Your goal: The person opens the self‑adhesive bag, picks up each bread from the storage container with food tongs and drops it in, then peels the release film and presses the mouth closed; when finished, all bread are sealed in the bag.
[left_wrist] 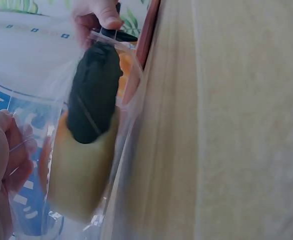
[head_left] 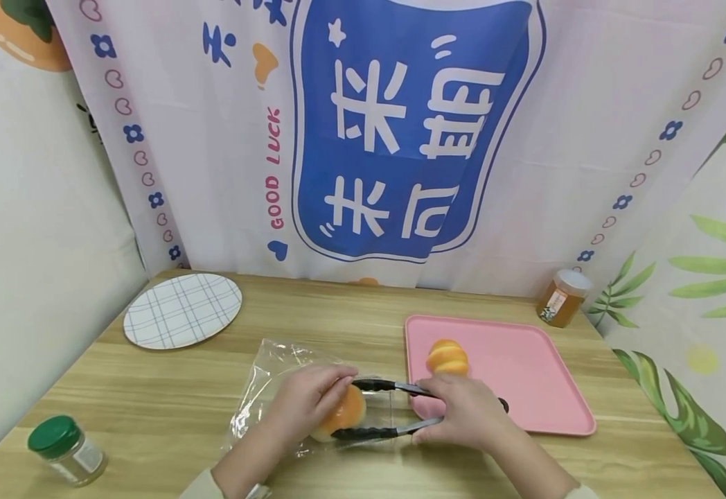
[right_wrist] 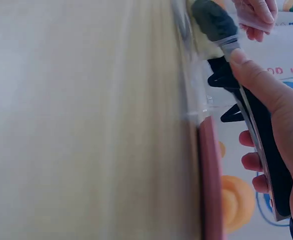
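Note:
My right hand (head_left: 465,410) grips black-tipped tongs (head_left: 427,389), whose tips lie on either side of an orange-topped bun (head_left: 347,409). The bun is inside a clear plastic bag (head_left: 257,395). The left wrist view shows the bun's pale side (left_wrist: 79,175) with one dark tong tip (left_wrist: 94,95) against it, behind the film. With curled fingers my left hand (head_left: 307,402) pinches the bag's film beside the bun. In the right wrist view the tongs (right_wrist: 259,130) run along my right palm.
A pink tray (head_left: 512,367) at the right holds a striped yellow-orange bread roll (head_left: 447,357). Behind it stands a jar of amber contents (head_left: 564,298). A checked plate (head_left: 182,310) lies at the back left, and a green-lidded jar (head_left: 66,449) stands at the front left.

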Action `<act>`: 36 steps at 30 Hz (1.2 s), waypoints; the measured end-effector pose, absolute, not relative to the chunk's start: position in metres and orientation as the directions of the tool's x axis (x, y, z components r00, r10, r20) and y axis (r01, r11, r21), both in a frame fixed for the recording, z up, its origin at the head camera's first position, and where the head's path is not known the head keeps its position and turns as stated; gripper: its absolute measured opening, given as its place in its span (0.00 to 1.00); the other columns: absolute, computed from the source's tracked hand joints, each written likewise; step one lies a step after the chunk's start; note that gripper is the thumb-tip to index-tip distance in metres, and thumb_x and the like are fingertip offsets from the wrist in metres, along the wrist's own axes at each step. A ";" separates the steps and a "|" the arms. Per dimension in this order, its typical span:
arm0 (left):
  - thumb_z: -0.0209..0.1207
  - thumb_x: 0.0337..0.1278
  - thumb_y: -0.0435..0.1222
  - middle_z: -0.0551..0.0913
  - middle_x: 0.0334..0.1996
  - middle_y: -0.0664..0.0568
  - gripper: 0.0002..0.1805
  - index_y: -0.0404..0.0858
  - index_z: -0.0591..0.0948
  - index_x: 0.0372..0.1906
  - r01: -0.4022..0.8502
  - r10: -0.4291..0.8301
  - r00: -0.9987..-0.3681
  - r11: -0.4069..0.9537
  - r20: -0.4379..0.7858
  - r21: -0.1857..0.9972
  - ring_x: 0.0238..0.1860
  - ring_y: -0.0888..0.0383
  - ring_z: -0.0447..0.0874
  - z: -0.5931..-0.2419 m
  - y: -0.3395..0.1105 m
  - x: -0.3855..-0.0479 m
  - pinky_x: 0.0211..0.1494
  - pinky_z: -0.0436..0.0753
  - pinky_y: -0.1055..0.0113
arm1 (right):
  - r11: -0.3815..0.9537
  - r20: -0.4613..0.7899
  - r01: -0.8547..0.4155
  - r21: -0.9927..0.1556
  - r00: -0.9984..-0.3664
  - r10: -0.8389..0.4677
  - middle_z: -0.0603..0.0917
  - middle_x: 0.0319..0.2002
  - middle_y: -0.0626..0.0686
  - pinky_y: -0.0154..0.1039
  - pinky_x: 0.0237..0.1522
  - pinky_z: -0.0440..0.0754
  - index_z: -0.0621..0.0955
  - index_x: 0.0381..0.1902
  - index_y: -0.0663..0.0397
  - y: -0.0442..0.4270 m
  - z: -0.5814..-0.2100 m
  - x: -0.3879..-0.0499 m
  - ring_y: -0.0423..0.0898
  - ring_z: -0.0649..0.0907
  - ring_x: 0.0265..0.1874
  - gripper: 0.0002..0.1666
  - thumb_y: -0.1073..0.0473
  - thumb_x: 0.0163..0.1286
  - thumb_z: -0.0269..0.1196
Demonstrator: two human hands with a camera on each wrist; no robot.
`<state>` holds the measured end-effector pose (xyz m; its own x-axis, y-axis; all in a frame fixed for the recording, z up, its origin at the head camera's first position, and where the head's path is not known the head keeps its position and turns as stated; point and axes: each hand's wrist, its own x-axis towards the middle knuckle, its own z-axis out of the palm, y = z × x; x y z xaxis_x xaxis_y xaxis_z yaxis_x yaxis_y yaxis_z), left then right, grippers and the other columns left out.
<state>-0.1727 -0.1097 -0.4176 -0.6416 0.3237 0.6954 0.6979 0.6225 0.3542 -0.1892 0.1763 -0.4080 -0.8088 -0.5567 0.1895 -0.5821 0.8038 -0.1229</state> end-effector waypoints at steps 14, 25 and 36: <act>0.62 0.61 0.33 0.90 0.39 0.55 0.07 0.40 0.86 0.43 0.687 0.319 -0.692 0.565 0.647 0.456 0.37 0.62 0.87 -0.421 -0.110 -0.172 0.41 0.87 0.72 | 0.825 0.127 -0.463 -0.323 -0.886 -0.446 0.87 0.50 0.42 0.47 0.44 0.85 0.84 0.53 0.35 0.182 -0.409 -0.193 0.48 0.86 0.46 0.42 0.28 0.37 0.75; 0.63 0.59 0.33 0.90 0.36 0.57 0.07 0.42 0.86 0.42 0.692 0.337 -0.690 0.569 0.641 0.445 0.35 0.64 0.86 -0.427 -0.104 -0.171 0.40 0.86 0.72 | 0.763 0.209 -0.615 -0.197 -0.787 -0.580 0.89 0.45 0.43 0.41 0.39 0.86 0.85 0.51 0.41 0.164 -0.406 -0.198 0.42 0.87 0.43 0.43 0.26 0.38 0.73; 0.65 0.58 0.33 0.89 0.34 0.59 0.07 0.44 0.87 0.41 0.721 0.327 -0.636 0.575 0.699 0.387 0.31 0.68 0.82 -0.424 -0.103 -0.172 0.35 0.81 0.77 | 0.784 0.235 -0.614 -0.085 -0.777 -0.584 0.89 0.47 0.45 0.43 0.45 0.86 0.85 0.52 0.45 0.149 -0.407 -0.194 0.42 0.87 0.45 0.46 0.25 0.39 0.71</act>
<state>-0.1718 -0.1033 -0.4236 -0.6357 0.3266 0.6994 0.7210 0.5750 0.3867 -0.1945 0.1490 -0.4068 -0.7774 -0.5835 0.2348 -0.6144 0.7844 -0.0848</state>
